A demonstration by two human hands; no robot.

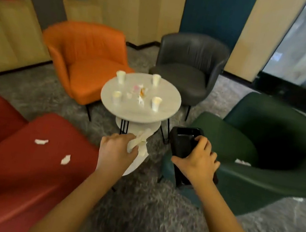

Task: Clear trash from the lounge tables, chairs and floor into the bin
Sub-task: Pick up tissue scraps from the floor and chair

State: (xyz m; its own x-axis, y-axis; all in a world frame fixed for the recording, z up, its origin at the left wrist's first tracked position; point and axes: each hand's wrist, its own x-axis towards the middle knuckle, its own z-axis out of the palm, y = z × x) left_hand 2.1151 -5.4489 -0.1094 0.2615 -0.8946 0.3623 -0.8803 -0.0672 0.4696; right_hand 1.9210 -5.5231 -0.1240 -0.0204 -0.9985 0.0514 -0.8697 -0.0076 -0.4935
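**Left hand** (117,150): fingers curled round a white paper wad (140,143), loose ends sticking out. It is held near the bin, to its left and not touching it.

**Right hand** (199,161): grips the rim of the black bin (182,141), which is held tilted with its mouth facing up, in front of the green chair (260,175).

**Table** (138,111): round and pale, beyond both hands. Four cups (156,103) stand upright near its edge, with crumpled wrappers (141,92) at the centre.

**Red chair** (7,161): two white scraps (41,141) on the seat.

**Green chair:** one white shred (242,162) on the seat edge.

**Risks:**
- The wad, if let go short of the bin's mouth, would likely drop to the carpet.
- The bin hangs from a one-handed rim grip, so it could swing or tip while the person reaches.
- Whether the cups hold liquid cannot be told. If they do, a knock would spill it.
- Small scraps are easy to miss.

**Writing:** none legible. Any print on the cups or wrappers is too blurred to read.
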